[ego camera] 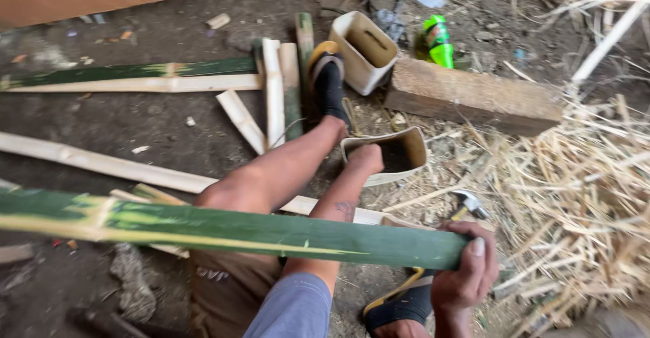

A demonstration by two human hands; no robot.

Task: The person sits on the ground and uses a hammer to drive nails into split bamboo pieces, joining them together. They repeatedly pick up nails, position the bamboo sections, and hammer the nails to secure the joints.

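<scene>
My right hand [467, 270] grips the near end of a long green bamboo half-culm [237, 229], which lies across my lap and runs off to the left. My left hand [365, 158] is stretched forward, its fingers closed on the near rim of a beige cut-open plastic container [406, 152] on the ground. My left leg lies beside that arm, with its black-socked foot in a yellow sandal [328, 74] resting on split bamboo.
A hammer [470, 204] lies just beyond my right hand. A second beige container [365, 50], a green bottle [439, 40] and a thick wooden block [474, 97] sit further out. Pale bamboo shavings [582, 202] pile up on the right, and split bamboo strips [135, 80] lie on the dirt at left.
</scene>
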